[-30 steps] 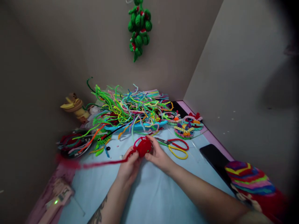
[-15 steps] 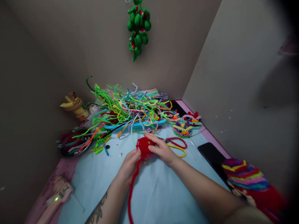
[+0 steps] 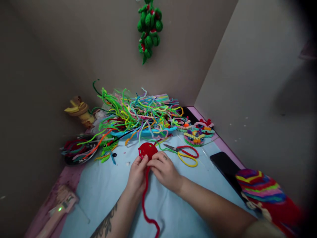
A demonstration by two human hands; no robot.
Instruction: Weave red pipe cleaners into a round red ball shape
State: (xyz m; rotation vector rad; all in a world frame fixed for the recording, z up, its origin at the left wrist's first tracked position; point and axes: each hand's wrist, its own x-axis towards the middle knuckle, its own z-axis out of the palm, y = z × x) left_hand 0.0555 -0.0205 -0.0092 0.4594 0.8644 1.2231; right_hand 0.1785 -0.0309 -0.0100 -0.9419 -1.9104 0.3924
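A small round red fuzzy piece with a few green flecks sits between my hands above the blue cloth. My left hand is closed on its lower left side, thumb on the front. My right hand pinches at the lower edge, where a long red fuzzy strand leaves the piece; its fingertips partly cover that spot. From there the strand trails down toward me in a wavy line. Thin green and red strands stick out behind the piece. Scissors with red and yellow handles lie to the right, blades slightly apart.
Behind, a blue tray overflows with colourful fuzzy strands. To the right lie small decorated pieces, a black phone and a striped fuzzy item. Leftward are a dark bowl and a pink glue gun. Green ornaments hang above.
The red piece has shifted slightly left and up. My right hand has moved from its upper right side down to the strand's base, uncovering the scissor blades. The strand's lower end has swung right.
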